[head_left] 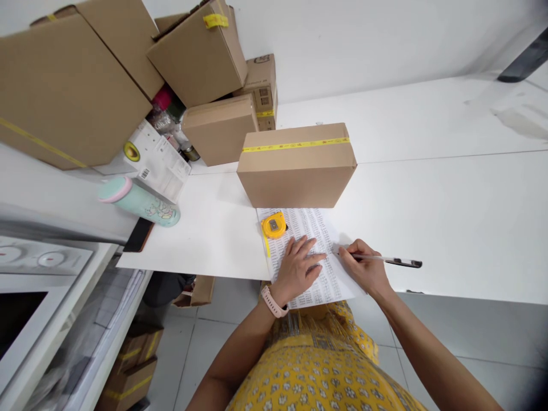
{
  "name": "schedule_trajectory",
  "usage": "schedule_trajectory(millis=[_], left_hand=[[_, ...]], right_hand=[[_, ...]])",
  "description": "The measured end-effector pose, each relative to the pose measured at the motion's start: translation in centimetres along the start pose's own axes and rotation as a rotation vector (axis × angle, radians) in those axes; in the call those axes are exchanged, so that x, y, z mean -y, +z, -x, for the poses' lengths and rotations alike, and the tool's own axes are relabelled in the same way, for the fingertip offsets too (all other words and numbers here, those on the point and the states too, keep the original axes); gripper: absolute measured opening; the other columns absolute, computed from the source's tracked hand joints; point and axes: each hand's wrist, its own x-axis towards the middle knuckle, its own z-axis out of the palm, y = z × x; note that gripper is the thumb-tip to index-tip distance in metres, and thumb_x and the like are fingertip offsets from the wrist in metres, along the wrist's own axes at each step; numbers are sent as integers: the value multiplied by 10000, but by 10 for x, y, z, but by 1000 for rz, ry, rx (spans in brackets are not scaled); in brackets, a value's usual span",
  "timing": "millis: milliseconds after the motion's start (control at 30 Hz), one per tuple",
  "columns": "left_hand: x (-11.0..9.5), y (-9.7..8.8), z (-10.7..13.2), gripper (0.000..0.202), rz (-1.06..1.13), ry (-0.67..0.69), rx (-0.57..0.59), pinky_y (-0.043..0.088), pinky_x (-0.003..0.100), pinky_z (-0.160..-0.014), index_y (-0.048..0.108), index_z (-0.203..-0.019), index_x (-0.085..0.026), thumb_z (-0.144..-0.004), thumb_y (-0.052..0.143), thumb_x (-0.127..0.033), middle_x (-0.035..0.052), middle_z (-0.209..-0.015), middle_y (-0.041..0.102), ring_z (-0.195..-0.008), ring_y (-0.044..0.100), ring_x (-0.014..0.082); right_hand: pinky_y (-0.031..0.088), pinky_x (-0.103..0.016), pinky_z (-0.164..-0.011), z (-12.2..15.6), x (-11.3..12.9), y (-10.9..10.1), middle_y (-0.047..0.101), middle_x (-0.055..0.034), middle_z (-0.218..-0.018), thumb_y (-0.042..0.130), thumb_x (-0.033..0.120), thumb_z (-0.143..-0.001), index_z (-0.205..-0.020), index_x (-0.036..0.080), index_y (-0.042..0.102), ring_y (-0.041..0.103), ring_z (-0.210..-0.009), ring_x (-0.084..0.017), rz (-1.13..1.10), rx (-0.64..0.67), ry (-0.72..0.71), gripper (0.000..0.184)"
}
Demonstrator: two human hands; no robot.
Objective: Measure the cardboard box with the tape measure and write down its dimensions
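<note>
My left hand [298, 269] lies flat, fingers stretched out, on a printed sheet of paper [319, 228] at the near edge of the white table [428, 211]. My right hand [365, 267] is closed around a pen [387, 260] whose tip touches the sheet's right side. A yellow tape measure [274, 225] rests on the sheet's top left corner. Just behind the sheet stands a closed cardboard box [296, 165] sealed with yellow tape.
Several cardboard boxes [72, 85] are stacked at the back left, with a white carton [156, 160], a mint bottle [139, 201] lying on its side and a dark phone [138, 235]. More boxes [132, 365] sit on the floor at lower left.
</note>
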Motion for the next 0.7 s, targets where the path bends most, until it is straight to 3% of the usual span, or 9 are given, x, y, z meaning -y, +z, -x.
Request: schedule_trajectory(millis=[700], left_hand=[[1,2,1,313,-2,0,-3,238,557,-1265,690,-1286,-305,-998,570,-319,34,-1547,516,-1497,373,264]], right_hand=[[333,-265,-485,0,4,0,502,28,-528,658,500,-870,-654,237,501,424,-515,-133,21,-20,-5,375]])
